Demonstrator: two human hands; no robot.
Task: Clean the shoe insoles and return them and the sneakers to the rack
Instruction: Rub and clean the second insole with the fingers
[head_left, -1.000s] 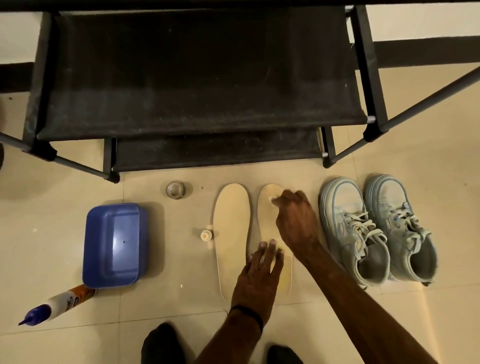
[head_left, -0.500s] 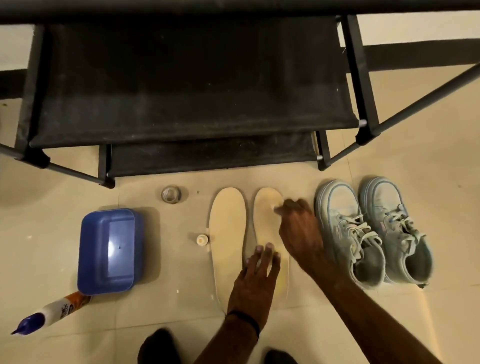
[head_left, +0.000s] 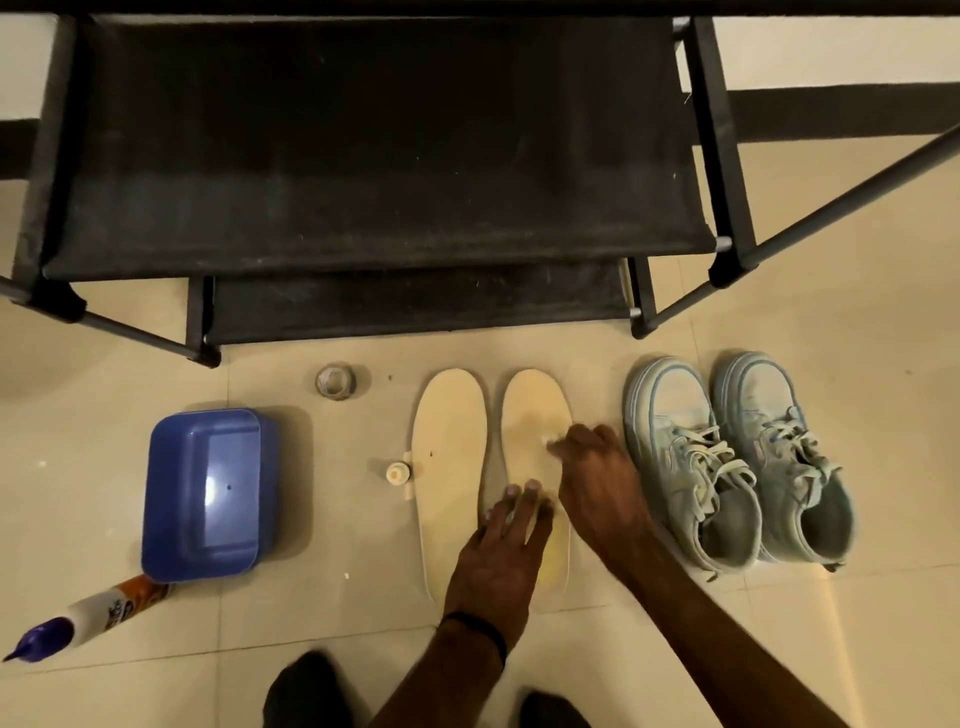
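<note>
Two cream insoles lie side by side on the floor tiles: the left insole (head_left: 451, 467) is untouched, the right insole (head_left: 530, 421) is under both hands. My left hand (head_left: 501, 551) presses flat on the right insole's heel half, fingers straight. My right hand (head_left: 597, 478) pinches a small white wad (head_left: 549, 439) against the middle of that insole. A pair of pale blue sneakers (head_left: 737, 462) stands to the right of the insoles. The black shoe rack (head_left: 363, 208) fills the upper part of the view.
A blue plastic tub (head_left: 208, 491) sits at the left, with a white bottle with a blue nozzle (head_left: 78, 616) lying in front of it. A small round jar (head_left: 335, 381) and a small white cap (head_left: 397, 473) lie near the left insole.
My right hand has slid with the white wad from the toe of the right insole down toward its middle. My left hand stays pressed on the heel half.
</note>
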